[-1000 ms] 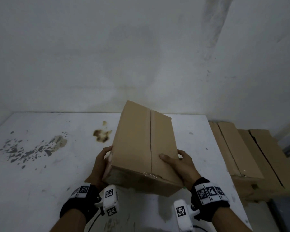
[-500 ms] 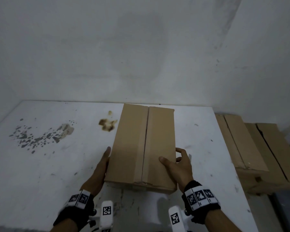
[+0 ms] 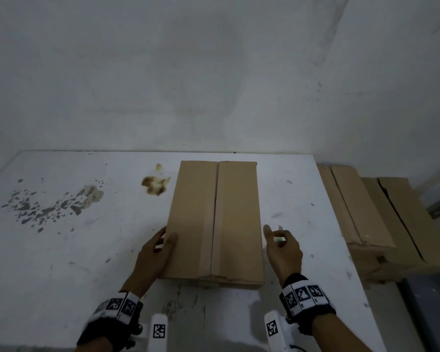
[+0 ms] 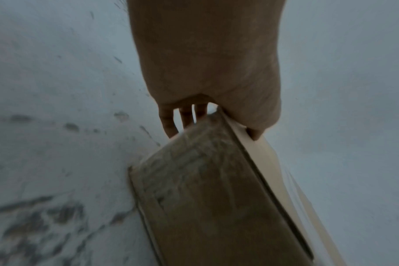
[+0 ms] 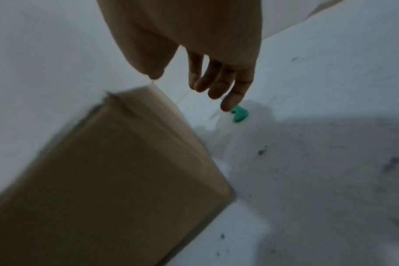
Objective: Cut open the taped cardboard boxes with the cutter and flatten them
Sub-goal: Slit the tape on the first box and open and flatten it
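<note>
Gripping the taped cardboard box at its edge with our left hand; our right hand is hovering slack-fingered beside it, over the green-tipped cutter.

Brown cardboard box on a white, grey-speckled table; green cutter part.
</note>
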Demonstrator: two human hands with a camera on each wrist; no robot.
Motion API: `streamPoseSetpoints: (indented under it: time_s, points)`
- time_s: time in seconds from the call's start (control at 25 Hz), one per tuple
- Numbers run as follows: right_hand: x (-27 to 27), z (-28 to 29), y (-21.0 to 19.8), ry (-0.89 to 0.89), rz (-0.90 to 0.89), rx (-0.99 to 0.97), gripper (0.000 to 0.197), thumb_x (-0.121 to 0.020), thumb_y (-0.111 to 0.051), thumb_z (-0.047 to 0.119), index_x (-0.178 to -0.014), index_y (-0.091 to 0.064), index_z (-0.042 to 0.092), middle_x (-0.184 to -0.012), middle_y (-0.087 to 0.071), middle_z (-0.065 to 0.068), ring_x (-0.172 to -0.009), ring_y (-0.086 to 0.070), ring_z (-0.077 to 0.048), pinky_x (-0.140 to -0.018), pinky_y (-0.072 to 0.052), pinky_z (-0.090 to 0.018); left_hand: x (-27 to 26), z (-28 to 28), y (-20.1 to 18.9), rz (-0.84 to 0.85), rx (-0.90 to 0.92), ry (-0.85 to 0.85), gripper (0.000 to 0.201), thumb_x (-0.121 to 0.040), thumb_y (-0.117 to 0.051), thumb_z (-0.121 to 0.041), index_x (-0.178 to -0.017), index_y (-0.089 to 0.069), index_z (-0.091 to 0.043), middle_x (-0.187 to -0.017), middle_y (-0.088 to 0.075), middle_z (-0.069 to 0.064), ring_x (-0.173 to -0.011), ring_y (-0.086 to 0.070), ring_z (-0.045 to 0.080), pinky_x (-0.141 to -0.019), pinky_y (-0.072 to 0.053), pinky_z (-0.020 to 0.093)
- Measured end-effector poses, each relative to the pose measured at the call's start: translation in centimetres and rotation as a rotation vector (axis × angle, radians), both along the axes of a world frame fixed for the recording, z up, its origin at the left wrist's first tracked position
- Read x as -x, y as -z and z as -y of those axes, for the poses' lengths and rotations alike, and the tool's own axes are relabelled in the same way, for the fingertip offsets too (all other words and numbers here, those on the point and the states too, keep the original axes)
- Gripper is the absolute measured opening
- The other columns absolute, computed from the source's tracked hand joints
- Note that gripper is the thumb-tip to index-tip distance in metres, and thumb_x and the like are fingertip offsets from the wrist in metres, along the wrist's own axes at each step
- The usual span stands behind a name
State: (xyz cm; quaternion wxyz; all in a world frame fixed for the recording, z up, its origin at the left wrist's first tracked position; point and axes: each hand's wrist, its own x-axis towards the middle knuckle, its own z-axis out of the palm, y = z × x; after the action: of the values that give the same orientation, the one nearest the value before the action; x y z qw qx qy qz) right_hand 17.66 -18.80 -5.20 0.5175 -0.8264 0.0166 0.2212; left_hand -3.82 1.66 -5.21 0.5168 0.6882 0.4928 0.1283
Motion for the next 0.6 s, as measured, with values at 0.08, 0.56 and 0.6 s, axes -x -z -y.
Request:
streamPoseSetpoints:
  time_s: [0.08, 0.56, 0.6]
  points:
    - [-0.9, 1.0, 0.6, 0.044, 0.027, 0.069, 0.041, -0.093, -0.057, 0.055, -0.094, -0.061, 0.014, -0.09, -0.067, -0.008, -0.087, -0.063, -0.028, -0.076, -0.045, -0.033, -0.3, 1.0, 0.7, 0.033, -0.005, -0.019, 0.056, -0.095, -0.048, -0.053, -0.144, -0.049, -0.027, -0.133, -0.06, 0.005, -0.103, -0.057, 0.021, -0.093, -0.049, 0.039]
    - [-4.3, 2.2, 3.2, -0.364, 0.055, 0.518, 0.042, -0.089, -0.065, 0.015, -0.05, -0.052, 0.015, -0.05, -0.049, -0.001, -0.05, -0.05, -0.018, -0.047, -0.036, -0.02, -4.5, -1.3, 0.4, -0.093, -0.639, 0.561, 0.049, -0.085, -0.035, -0.06, -0.133, -0.043, -0.051, -0.157, -0.037, -0.001, -0.151, -0.015, 0.02, -0.118, -0.025, 0.053]
    - [-4.6, 2.1, 2.9, -0.337, 0.021, 0.478, 0.04, -0.091, -0.062, 0.013, -0.052, -0.053, 0.012, -0.051, -0.052, -0.004, -0.049, -0.053, -0.02, -0.047, -0.041, -0.02, -5.3, -1.3, 0.0, -0.147, -0.682, 0.551, 0.056, -0.082, -0.036, -0.066, -0.126, -0.054, -0.037, -0.153, -0.043, 0.001, -0.149, -0.024, 0.024, -0.116, -0.028, 0.053]
